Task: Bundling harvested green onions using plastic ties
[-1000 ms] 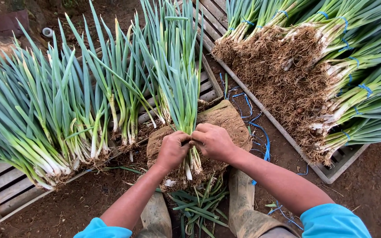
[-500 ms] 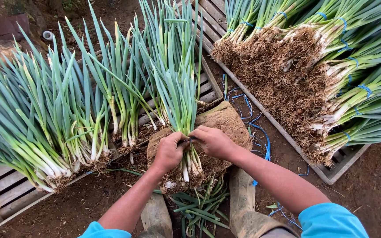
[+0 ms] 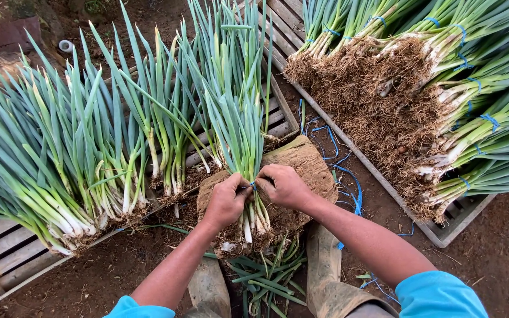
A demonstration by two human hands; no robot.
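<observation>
The left hand (image 3: 226, 200) and right hand (image 3: 283, 185) both clench a bunch of green onions (image 3: 240, 135), pinching blue string (image 3: 251, 186) around its stalks. The bunch lies on a dirt-caked block (image 3: 301, 162), roots toward the person, so the stalks stay gathered.

Bright blue short sleeves (image 3: 437, 291), muddy boots (image 3: 325, 277)
</observation>
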